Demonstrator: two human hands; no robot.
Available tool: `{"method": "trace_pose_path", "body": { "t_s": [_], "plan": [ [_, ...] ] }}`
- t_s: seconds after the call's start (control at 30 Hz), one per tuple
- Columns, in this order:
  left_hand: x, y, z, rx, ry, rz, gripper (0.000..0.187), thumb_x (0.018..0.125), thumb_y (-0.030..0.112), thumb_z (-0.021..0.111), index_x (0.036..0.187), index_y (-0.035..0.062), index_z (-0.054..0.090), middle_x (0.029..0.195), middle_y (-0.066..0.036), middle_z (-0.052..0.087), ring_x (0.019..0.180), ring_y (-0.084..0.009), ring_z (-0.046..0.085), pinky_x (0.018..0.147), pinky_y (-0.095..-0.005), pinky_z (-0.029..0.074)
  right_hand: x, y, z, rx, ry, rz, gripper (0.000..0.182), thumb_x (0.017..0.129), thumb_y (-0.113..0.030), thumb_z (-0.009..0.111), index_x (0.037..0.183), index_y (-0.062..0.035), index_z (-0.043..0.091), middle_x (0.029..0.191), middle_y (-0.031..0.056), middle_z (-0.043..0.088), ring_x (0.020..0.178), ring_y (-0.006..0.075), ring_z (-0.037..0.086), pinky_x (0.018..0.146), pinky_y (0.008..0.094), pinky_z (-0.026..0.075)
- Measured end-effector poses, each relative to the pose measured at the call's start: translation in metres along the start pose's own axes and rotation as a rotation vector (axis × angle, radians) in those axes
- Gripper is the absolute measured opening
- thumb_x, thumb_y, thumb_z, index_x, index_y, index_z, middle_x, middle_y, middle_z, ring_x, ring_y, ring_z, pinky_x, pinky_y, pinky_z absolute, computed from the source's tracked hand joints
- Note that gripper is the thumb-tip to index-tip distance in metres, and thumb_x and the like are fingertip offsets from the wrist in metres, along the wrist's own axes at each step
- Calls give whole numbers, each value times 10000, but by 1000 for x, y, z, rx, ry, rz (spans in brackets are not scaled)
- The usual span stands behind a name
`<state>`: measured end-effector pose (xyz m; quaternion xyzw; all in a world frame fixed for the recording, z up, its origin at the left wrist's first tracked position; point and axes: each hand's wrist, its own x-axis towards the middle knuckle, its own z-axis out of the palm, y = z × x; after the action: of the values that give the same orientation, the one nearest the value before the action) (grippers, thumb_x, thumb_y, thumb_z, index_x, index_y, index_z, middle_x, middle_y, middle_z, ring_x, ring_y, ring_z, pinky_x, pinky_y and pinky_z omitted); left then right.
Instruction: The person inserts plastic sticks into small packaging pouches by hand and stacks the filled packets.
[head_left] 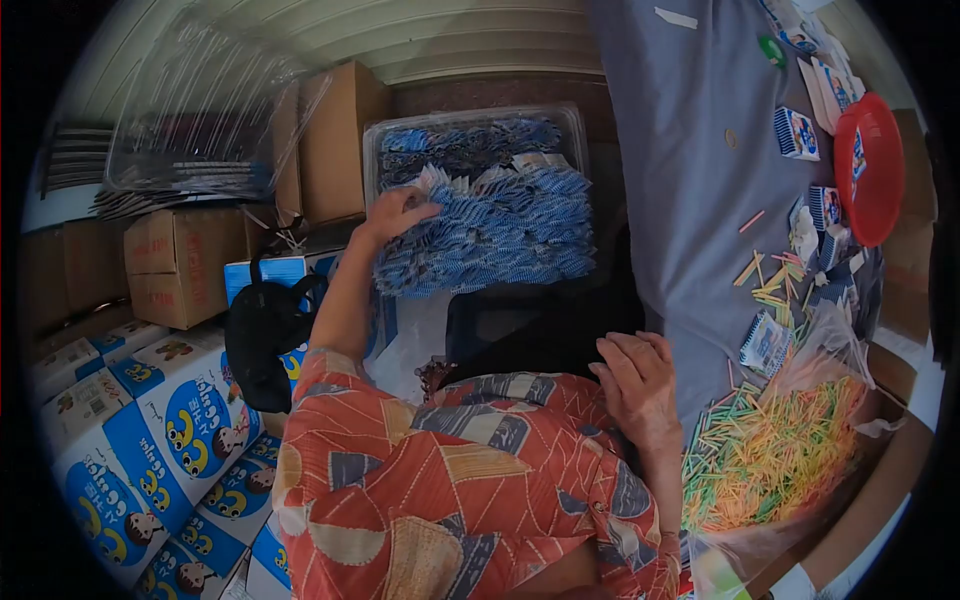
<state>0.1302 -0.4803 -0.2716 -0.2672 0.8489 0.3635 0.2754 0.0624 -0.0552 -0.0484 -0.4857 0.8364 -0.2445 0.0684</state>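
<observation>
Many small blue-and-white packets (500,230) lie in rows in a clear plastic tray (577,135). My left hand (402,214) is at the left side of these packets, its thumb and fingers apart, touching or just over them. Whether a packet is between the fingers cannot be made out. On the right, my right hand (640,385) rests by my body at the edge of the grey cloth (680,220), palm down with fingers slightly bent and nothing in it.
Colourful thin sticks (770,460) fill a plastic bag at the lower right. Above are a red bowl (872,190) and loose packets (797,134). Blue-and-white cartons (190,430), a black bag (262,345), brown boxes (185,265) and stacked clear trays (200,120) stand left.
</observation>
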Motion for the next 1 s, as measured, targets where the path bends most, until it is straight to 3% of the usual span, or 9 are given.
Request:
{"method": "trace_pose_path", "body": {
  "t_s": [0.1, 0.2, 0.4, 0.6, 0.7, 0.73, 0.87, 0.97, 1.0],
  "plan": [
    [36, -19, 11, -121, 316, -41, 705, 842, 669, 527, 1309, 147, 605, 1266, -230, 601, 1214, -394, 540, 1051, -436, 414, 7, -5, 6, 37, -5, -26, 349, 727, -51, 764, 1058, -14, 660, 1026, 125, 677, 948, 270, 658, 869, 430, 505],
    [67, -6, 20, 189, 338, -9, 621, 846, 633, 532, 1267, 193, 654, 1244, -224, 618, 1178, -381, 567, 1026, -446, 429, 12, -8, 8, 44, -26, -53, 348, 720, -42, 764, 1050, -10, 657, 1019, 129, 677, 937, 271, 660, 861, 430, 506],
    [90, -20, 5, -11, -29, 71, 446, 854, 423, 575, 1196, 156, 680, 1242, -201, 620, 1120, -357, 603, 942, -427, 479, -1, 2, 2, 6, -30, -26, 318, 747, -64, 720, 1051, -18, 639, 998, 111, 663, 910, 251, 666, 852, 414, 491],
    [70, -32, 14, -49, 201, 227, 321, 807, 273, 647, 1066, 87, 684, 923, -130, 686, 919, -252, 651, 808, -387, 500, 0, 2, 9, 61, -6, -34, 325, 733, -72, 704, 1046, -15, 640, 968, 109, 660, 906, 244, 666, 834, 394, 491],
    [92, -28, 11, 51, 122, 215, 230, 781, 232, 607, 929, 61, 653, 875, -121, 676, 852, -253, 637, 775, -388, 501, 0, 3, 4, -7, 9, -50, 314, 739, -85, 669, 1045, -18, 641, 968, 106, 657, 915, 231, 662, 837, 376, 484],
    [94, -19, 8, -4, 74, 98, 302, 755, 291, 615, 911, 50, 709, 880, -193, 702, 870, -363, 678, 765, -454, 509, -2, 4, 0, -28, -6, -103, 310, 744, -93, 647, 1045, -19, 642, 969, 103, 656, 920, 223, 660, 839, 366, 479],
    [107, -13, 0, 115, 42, 199, 268, 757, 268, 613, 855, 44, 724, 846, -191, 705, 819, -340, 683, 745, -447, 521, -16, 9, -13, -71, 78, -57, 310, 750, -113, 619, 1045, -20, 642, 975, 100, 655, 929, 214, 656, 847, 352, 471],
    [88, 4, -5, 121, 152, 138, 233, 760, 187, 613, 879, 21, 726, 848, -202, 692, 803, -370, 671, 746, -450, 524, -30, 13, -20, -88, 192, -49, 317, 743, -121, 633, 1043, -18, 641, 969, 99, 655, 919, 217, 657, 844, 352, 472],
    [94, -2, -1, 217, 355, 272, 242, 786, 154, 609, 949, 12, 718, 900, -204, 675, 853, -376, 648, 780, -446, 511, -36, 14, -23, -93, 219, -53, 319, 740, -120, 634, 1042, -18, 641, 966, 100, 656, 915, 219, 657, 845, 356, 472]
  ]
}}
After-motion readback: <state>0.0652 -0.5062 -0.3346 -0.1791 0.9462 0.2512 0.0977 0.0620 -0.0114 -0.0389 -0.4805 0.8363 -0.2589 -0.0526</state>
